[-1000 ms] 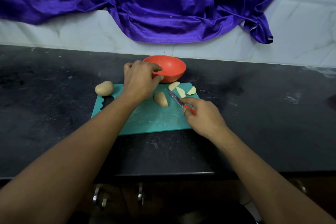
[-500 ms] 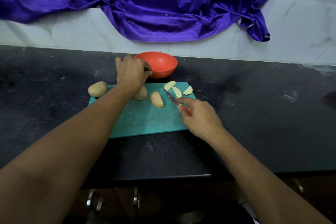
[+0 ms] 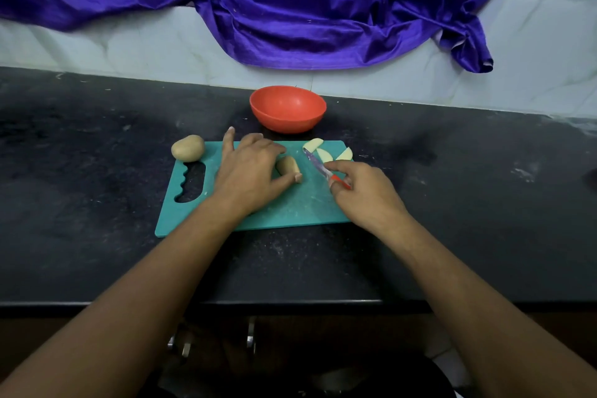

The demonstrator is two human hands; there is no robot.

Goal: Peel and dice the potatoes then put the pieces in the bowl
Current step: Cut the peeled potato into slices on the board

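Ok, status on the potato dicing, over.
Left hand holds potato half on cutting board. Right hand grips knife. Red bowl empty, path clear.

Board near edge bare at centre, open approach from front. Far-rt corner blocked by potato slices w/ knife blade alongside; whole potato sits at far-left corner. Bowl stands just beyond board's far edge, mouth unobstructed.

One wide-angle camera, worn on the person's head, looks forward and down across the dark counter from its near edge. The cutting board sits close and central. The view reaches the far wall and purple cloth at the top, spanning the counter left to right.
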